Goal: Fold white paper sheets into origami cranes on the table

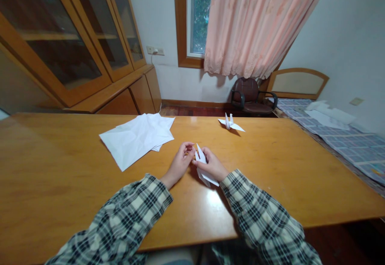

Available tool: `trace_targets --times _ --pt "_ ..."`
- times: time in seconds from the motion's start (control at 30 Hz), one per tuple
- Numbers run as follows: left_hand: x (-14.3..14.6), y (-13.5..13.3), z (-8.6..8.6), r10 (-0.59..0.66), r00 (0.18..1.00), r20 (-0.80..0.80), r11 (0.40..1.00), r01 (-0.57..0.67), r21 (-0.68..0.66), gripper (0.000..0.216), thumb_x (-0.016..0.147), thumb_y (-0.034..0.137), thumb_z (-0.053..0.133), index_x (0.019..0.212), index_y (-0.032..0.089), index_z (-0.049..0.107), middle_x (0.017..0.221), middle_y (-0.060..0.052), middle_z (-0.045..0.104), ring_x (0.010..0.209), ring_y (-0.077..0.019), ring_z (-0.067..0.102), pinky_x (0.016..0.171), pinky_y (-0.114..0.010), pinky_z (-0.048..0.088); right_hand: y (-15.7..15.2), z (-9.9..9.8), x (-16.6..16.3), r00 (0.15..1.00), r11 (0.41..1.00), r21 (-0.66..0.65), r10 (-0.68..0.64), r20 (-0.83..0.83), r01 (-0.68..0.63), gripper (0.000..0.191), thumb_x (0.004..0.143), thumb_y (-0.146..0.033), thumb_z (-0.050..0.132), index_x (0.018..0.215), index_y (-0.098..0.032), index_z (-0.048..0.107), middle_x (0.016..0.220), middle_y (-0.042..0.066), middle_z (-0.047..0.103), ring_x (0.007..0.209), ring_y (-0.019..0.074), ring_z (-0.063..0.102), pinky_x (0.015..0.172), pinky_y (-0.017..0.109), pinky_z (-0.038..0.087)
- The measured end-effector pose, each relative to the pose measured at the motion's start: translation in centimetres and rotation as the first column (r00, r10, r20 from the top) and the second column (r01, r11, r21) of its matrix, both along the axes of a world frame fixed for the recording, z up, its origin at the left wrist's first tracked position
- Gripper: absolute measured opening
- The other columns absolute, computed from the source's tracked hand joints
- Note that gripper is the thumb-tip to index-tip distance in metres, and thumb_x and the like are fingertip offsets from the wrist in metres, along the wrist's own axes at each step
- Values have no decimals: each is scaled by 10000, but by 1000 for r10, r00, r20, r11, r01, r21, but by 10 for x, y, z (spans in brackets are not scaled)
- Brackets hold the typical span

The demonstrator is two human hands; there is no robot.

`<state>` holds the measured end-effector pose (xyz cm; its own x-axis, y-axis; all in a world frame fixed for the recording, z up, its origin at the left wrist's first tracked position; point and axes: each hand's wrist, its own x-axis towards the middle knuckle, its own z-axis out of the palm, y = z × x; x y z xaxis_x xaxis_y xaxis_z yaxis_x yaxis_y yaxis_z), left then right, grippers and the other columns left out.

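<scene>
- One right hand (212,165) pinches one folded paper (201,157) between thumb and fingers, over the one table (270,168).
- One left hand (179,162) has its fingers curled just beside the paper's tip; I can't tell whether they grip it.
- Two checked sleeves (136,206) reach in.
- One paper bird (228,124) stands beyond the right hand.
- Several overlapping white sheets (138,138), too jumbled for me to count, lie past the left.
- Farther off, one chair (247,92), one pink curtain (252,24).

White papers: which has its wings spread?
The crane near the far edge of the table; the folded piece in the right hand is narrow, the sheets lie piled.
</scene>
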<state>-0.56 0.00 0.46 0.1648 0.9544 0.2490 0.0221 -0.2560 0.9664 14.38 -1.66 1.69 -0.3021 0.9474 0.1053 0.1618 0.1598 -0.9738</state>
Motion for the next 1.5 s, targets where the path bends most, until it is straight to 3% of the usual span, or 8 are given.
trace_targets --times 0.17,0.53,1.03,1.5 --pt "1 -2 5 -127 992 12 991 127 -39 246 835 406 517 927 178 524 881 -15 549 822 -145 535 746 -257 445 0 -1 0 997 1000 -9 29 -75 -30 324 736 -370 643 924 -181 458 771 -29 458 705 121 438 658 252 368" --pt "0 -1 11 -132 978 165 976 157 -151 257 785 414 588 821 161 565 757 7 557 721 -125 510 705 -233 412 3 -3 1 997 1000 2 27 -66 -27 272 772 -397 596 899 -190 473 768 -31 452 707 126 435 676 261 370" --pt "0 -1 11 -163 974 155 961 192 -198 224 764 370 610 788 151 569 742 9 551 691 -112 495 664 -216 398 2 -1 2 999 999 37 -22 49 20 344 721 -447 645 871 -191 472 732 -39 454 665 122 419 640 259 356" --pt "0 0 9 -188 964 190 949 228 -216 275 768 422 590 755 148 574 714 9 552 677 -114 489 656 -218 394 1 1 1 999 1000 -19 24 -41 -25 288 765 -435 600 861 -194 475 729 -38 441 676 123 420 656 259 360"
